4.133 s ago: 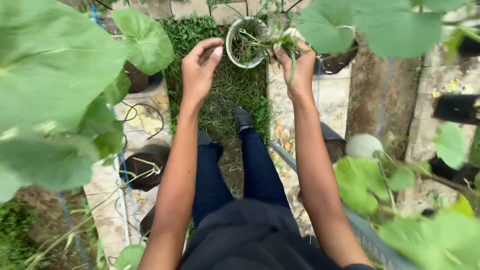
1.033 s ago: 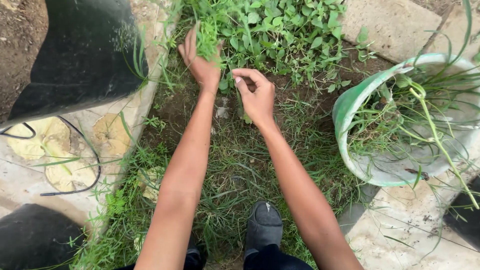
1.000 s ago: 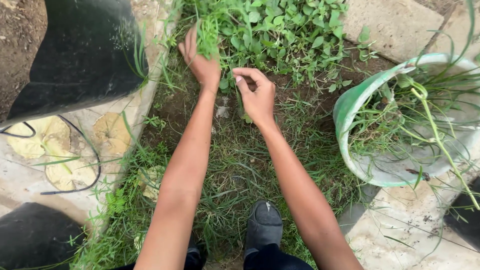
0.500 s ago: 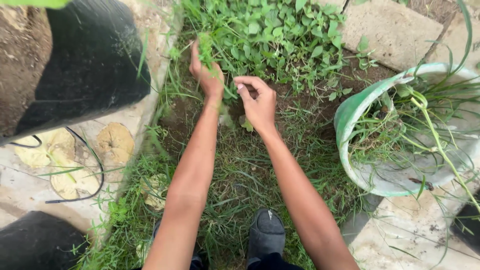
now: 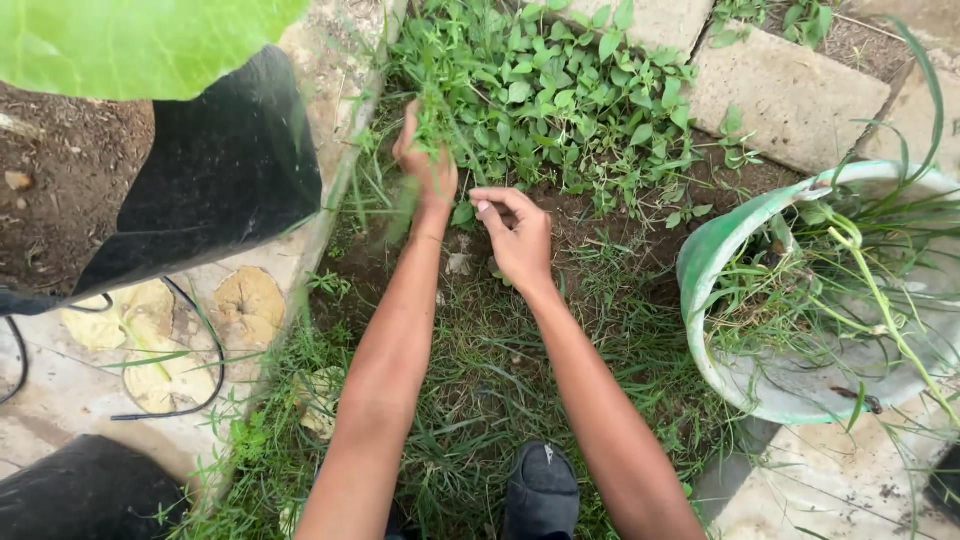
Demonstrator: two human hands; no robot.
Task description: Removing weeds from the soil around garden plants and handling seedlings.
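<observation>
Clutching weeds (image 5: pixel 440 120), left hand (image 5: pixel 425 165); right hand (image 5: pixel 520 240) curled empty beside it, bucket (image 5: pixel 715 250) rim well apart.

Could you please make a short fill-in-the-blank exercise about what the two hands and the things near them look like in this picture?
1. The left hand grips a tuft of green ____.
2. The right hand is curled just above the ____ strip.
3. The pale green bucket with pulled plants inside lies to the person's ____.
4. A black grow bag sits on the ____ side of the picture.

Missing words: weeds; grass; right; left
</observation>
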